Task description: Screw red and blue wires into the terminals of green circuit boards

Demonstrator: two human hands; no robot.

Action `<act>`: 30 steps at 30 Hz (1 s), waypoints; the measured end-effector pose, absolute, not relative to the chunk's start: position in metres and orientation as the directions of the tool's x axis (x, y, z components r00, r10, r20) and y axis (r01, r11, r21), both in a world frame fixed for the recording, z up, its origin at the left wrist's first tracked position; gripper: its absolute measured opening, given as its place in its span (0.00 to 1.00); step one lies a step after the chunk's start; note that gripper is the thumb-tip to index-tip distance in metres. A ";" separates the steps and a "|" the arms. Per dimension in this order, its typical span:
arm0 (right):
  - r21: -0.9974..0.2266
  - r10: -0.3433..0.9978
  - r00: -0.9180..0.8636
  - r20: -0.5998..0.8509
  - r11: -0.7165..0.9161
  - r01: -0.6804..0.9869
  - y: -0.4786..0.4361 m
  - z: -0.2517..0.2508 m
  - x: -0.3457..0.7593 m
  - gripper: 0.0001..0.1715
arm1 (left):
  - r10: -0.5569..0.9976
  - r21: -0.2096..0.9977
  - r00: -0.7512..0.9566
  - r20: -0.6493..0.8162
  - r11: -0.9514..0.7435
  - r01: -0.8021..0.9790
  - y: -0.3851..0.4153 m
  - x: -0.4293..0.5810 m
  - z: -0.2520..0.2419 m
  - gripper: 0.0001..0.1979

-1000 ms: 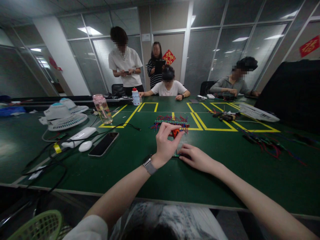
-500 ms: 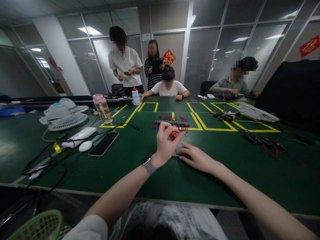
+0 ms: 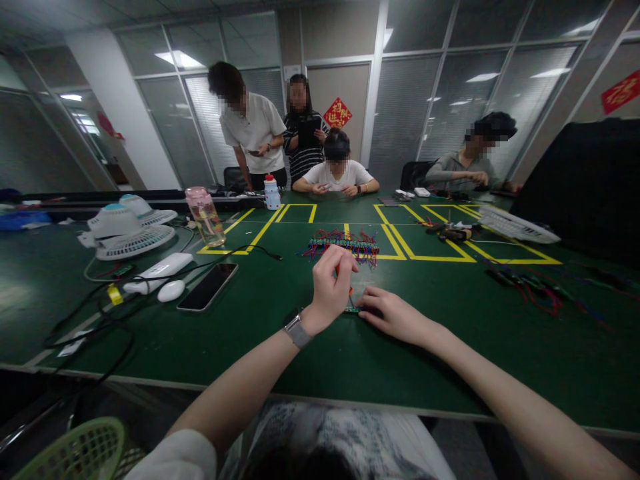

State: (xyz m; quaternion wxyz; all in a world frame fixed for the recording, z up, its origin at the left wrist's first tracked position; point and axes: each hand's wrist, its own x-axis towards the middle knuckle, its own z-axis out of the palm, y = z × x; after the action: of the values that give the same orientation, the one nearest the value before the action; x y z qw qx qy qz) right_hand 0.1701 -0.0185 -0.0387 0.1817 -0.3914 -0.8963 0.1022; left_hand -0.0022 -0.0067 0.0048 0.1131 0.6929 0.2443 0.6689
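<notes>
My left hand point(image 3: 327, 287), with a watch on its wrist, is closed round a small tool with an orange handle that stands upright over a small green part point(image 3: 351, 310) on the green table point(image 3: 280, 347). My right hand point(image 3: 390, 313) lies beside it, fingertips pressing that small green part down on the table. Just beyond my hands lies a row of green terminal blocks with red and blue wires point(image 3: 343, 245).
At the left lie a black phone point(image 3: 207, 287), a white mouse point(image 3: 171, 291), cables, a white fan point(image 3: 127, 233) and a pink-lidded bottle point(image 3: 205, 217). Loose red wires point(image 3: 537, 293) lie at the right. Three people sit or stand at the far end, another at the back right.
My left hand has curled tighter round the orange-handled tool, which now shows less. The standing person in white has leaned to the left. My right hand has stayed put.
</notes>
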 end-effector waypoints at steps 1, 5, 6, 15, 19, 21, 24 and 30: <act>-0.323 0.738 -0.628 0.246 0.673 0.665 -0.018 -0.039 0.170 0.11 | 0.505 0.499 -0.010 0.863 -0.849 0.174 -0.007 -0.002 0.005 0.20; -0.322 0.735 -0.630 0.252 0.677 0.662 -0.018 -0.039 0.170 0.10 | 0.594 0.590 0.030 0.804 -0.803 0.083 -0.007 -0.001 0.009 0.19; -0.323 0.734 -0.630 0.254 0.678 0.660 -0.019 -0.039 0.170 0.10 | 0.621 0.620 0.036 0.783 -0.784 0.045 -0.006 -0.001 0.010 0.18; -0.331 0.745 -0.624 0.236 0.665 0.670 -0.019 -0.038 0.169 0.12 | 0.898 0.842 0.118 0.424 -0.343 -0.417 0.008 -0.005 0.013 0.15; -0.315 0.747 -0.623 0.233 0.664 0.678 -0.019 -0.038 0.170 0.12 | 0.926 0.838 0.118 0.359 -0.264 -0.478 0.009 -0.008 0.013 0.14; -0.310 0.745 -0.626 0.232 0.667 0.678 -0.019 -0.038 0.170 0.12 | 0.924 0.818 0.163 0.346 -0.213 -0.534 0.006 -0.008 0.014 0.18; -0.309 0.739 -0.630 0.236 0.672 0.673 -0.019 -0.038 0.170 0.12 | 0.903 0.791 0.242 0.356 -0.154 -0.592 0.002 -0.006 0.017 0.24; -0.313 0.743 -0.627 0.234 0.668 0.675 -0.019 -0.039 0.170 0.11 | 0.915 0.776 0.224 0.334 -0.132 -0.617 0.000 -0.004 0.019 0.25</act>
State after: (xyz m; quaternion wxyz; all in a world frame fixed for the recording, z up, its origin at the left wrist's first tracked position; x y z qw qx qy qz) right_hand 0.1700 -0.0186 -0.0387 0.1735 -0.3955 -0.8966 0.0981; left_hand -0.0043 -0.0002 0.0195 0.6378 0.4531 0.1647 0.6007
